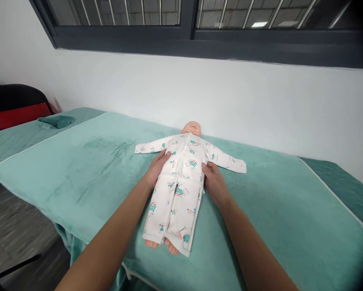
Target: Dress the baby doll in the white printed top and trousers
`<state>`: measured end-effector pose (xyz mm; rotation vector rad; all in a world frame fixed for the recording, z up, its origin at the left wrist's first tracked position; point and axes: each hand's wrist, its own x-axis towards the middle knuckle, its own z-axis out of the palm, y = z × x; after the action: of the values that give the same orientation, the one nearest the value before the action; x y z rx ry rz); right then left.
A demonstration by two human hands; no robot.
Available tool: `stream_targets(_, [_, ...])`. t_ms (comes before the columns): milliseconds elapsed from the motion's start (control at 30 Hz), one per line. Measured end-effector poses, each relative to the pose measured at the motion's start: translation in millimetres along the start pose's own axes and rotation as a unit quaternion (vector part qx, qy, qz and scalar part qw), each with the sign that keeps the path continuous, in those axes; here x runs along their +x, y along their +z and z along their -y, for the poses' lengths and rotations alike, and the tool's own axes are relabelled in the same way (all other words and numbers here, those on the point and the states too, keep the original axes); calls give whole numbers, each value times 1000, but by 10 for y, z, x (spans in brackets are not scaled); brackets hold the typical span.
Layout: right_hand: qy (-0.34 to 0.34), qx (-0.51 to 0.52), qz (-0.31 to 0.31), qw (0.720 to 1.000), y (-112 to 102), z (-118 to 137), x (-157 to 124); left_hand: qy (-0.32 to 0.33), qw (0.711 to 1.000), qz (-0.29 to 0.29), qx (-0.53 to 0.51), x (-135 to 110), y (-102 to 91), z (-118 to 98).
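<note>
The doll [181, 178] in white printed pyjamas lies face-up, head to the wall [260, 101], feet toward me; my left hand [157, 166] and right hand [214, 182] flank its waist, flat and released.

A baby doll [181, 178] in printed white pyjamas lies face up on the green towel [87, 169]. The left hand [157, 166] and the right hand [214, 182] rest flat against the doll's waist, one on each side.

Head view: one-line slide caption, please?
Face-up on a teal towel, a pyjama-clad baby doll, with the left hand and right hand touching its sides.
</note>
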<state>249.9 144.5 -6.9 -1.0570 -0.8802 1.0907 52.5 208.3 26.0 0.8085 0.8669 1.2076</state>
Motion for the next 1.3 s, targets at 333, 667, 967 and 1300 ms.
stream_targets(333, [88,203,-114,969,-668,191,411,41,988,-95,-114,296,-435,-127])
stream_targets(667, [3,227,-266,937,-1181,224,510,67,980,-118,-147,590,-865,-492])
stream_targets(967, [-74,170,-338,923,-1187,131,334,91,980,-169,-54,795,-940,-461])
stream_targets(1300, [-86,29,-392,916,-1122,86,120,165,954,-230,99,866,-1012,-399])
